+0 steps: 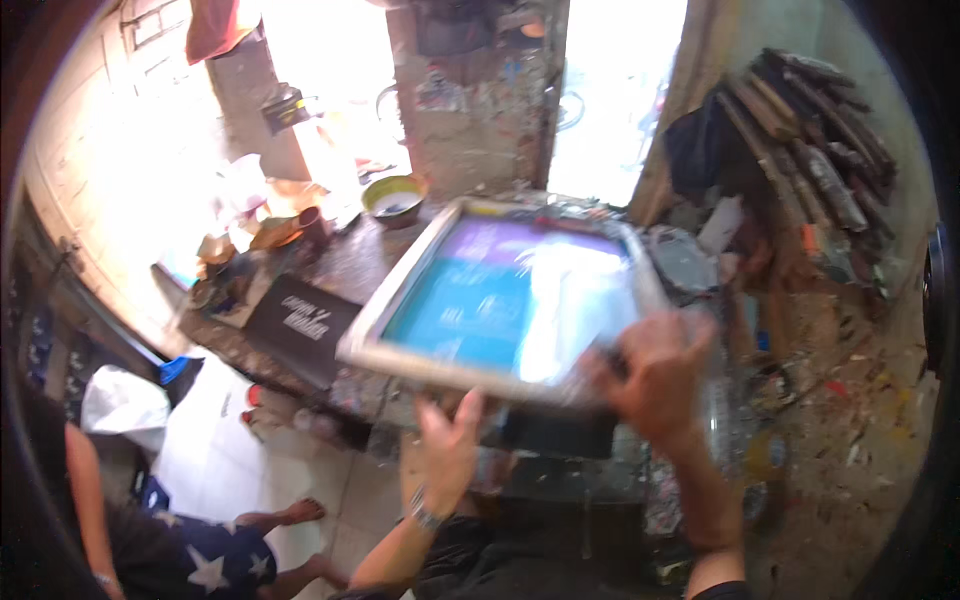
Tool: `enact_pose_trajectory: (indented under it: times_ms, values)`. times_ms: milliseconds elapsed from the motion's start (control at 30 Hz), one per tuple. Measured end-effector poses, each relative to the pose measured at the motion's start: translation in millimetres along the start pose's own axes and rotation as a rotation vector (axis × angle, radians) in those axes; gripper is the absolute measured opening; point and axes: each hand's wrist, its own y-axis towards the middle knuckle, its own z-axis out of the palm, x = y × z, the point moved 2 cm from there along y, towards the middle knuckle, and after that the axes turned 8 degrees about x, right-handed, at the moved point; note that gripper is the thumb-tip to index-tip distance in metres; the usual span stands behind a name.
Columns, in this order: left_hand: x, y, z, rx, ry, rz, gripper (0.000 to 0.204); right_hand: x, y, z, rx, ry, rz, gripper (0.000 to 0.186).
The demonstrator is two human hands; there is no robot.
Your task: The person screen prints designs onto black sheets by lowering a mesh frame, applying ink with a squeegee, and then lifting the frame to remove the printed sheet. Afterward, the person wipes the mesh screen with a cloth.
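A wooden screen-printing frame (365,335) with turquoise and purple mesh is tilted over the worktable (385,245), glare across its right half. My left hand (445,445) grips its front rail from below, thumb and fingers at the edge. My right hand (650,365), blurred, is curled at the frame's front right corner; what its fingers hold is unclear. A black sheet with white print (300,325) lies left of the frame. Another dark flat piece (555,435) shows under the front rail.
A yellow-rimmed bowl (395,190), clutter (270,230) and a stack of boards (805,150) surround the work area. At lower left another person's arm (85,500), star-patterned shorts and bare feet show beside a white bag (120,400). Two bright openings stand behind the table.
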Motion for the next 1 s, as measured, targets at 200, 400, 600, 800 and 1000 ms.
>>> enact_pose_trajectory:
  times_ms: [200,400,600,800,1000]
  values:
    - [91.2,-28.8,-31.5,-0.129,0.625,-0.303,0.058,-27.0,-51.8,84.3,0.706,0.497,0.109,0.028]
    - [123.4,-32.4,-21.8,-0.291,0.385,0.188,0.051,-10.3,-88.9,105.1,0.474,0.36,-0.071,0.024]
    - [112.2,-29.1,-33.7,-0.143,0.458,-0.104,0.053,-103.3,41.6,221.1,0.436,0.48,0.108,0.024]
    - [164.7,-35.0,-71.2,-0.204,0.315,-0.212,0.046,-56.2,28.8,192.8,0.646,0.462,-0.073,0.041]
    - [71.3,-18.7,-37.6,-0.019,0.334,-0.37,0.038,-94.8,2.7,190.0,1.039,0.546,-0.11,0.045]
